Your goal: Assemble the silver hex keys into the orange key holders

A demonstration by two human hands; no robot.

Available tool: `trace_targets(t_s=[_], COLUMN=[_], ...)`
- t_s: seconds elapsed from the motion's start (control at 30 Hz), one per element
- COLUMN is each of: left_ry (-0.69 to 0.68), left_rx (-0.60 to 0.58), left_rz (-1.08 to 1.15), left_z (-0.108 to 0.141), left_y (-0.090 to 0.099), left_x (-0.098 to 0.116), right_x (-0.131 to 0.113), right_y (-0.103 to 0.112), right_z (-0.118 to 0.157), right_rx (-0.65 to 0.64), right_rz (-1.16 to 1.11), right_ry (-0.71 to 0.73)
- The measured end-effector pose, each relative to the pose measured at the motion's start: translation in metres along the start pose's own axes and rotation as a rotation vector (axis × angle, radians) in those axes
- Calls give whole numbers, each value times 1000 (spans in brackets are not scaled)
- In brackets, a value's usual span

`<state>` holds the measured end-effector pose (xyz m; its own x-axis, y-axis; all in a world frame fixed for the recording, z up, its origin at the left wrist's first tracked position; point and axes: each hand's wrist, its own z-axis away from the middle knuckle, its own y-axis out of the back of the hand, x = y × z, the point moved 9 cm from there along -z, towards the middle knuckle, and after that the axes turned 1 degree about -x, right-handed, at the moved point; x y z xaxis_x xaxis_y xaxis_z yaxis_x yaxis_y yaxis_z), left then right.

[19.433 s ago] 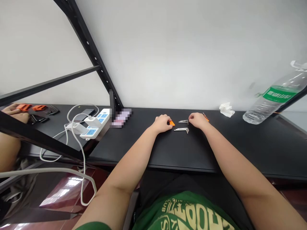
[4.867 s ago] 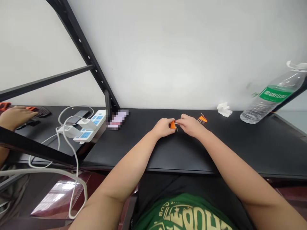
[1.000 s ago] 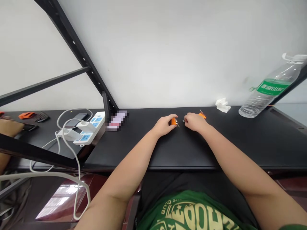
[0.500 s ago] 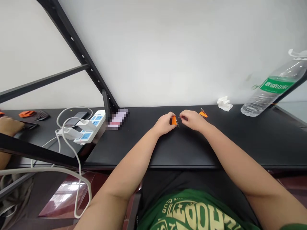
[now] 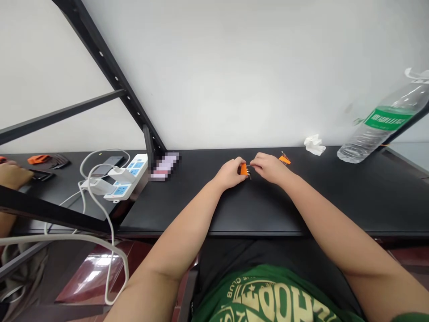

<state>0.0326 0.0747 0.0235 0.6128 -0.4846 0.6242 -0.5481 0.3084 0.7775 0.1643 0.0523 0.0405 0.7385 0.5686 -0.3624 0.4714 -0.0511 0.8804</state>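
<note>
My left hand [image 5: 232, 172] is closed around a small orange holder [image 5: 244, 170], which looks like a hex key holder. Several thin dark metal keys stick out of its right side. My right hand [image 5: 268, 167] pinches a thin metal rod, seemingly a hex key [image 5: 248, 166], whose end reaches the holder's right side. Whether it sits in a slot is too small to tell. A second orange holder [image 5: 284, 158] with several dark keys lies on the black table just behind my right hand.
A white tissue [image 5: 314, 145] and a large plastic bottle [image 5: 375, 127] are at the back right. A black metal frame [image 5: 125, 91] rises at left, beside a blurred pinkish packet [image 5: 165, 166] and a white power strip [image 5: 129, 178] with cables. Another person's hand [image 5: 13, 175] is at far left.
My right fingers have shifted slightly, and the thin key now points more level toward the orange holder. My left hand stays in place with the holder.
</note>
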Motion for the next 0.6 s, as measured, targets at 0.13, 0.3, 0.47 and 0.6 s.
trace_targets(t_s=[0.13,0.3,0.47,0.6], left_ry=[8,-12,-47,-81], left_rx=[-2,1,14,15], left_rz=[8,-57,-79,-65], left_z=[0,1,4,5], left_y=[0,0,1,1], left_x=[0,0,8,14], right_x=[0,-12,-25,-2], right_y=[0,1,2,-6], right_z=[0,-1,-4,-6], right_rx=[-12,-37,29,110], right_rz=[-9,47,-148,-573], right_ry=[-12,-31,-11,-183])
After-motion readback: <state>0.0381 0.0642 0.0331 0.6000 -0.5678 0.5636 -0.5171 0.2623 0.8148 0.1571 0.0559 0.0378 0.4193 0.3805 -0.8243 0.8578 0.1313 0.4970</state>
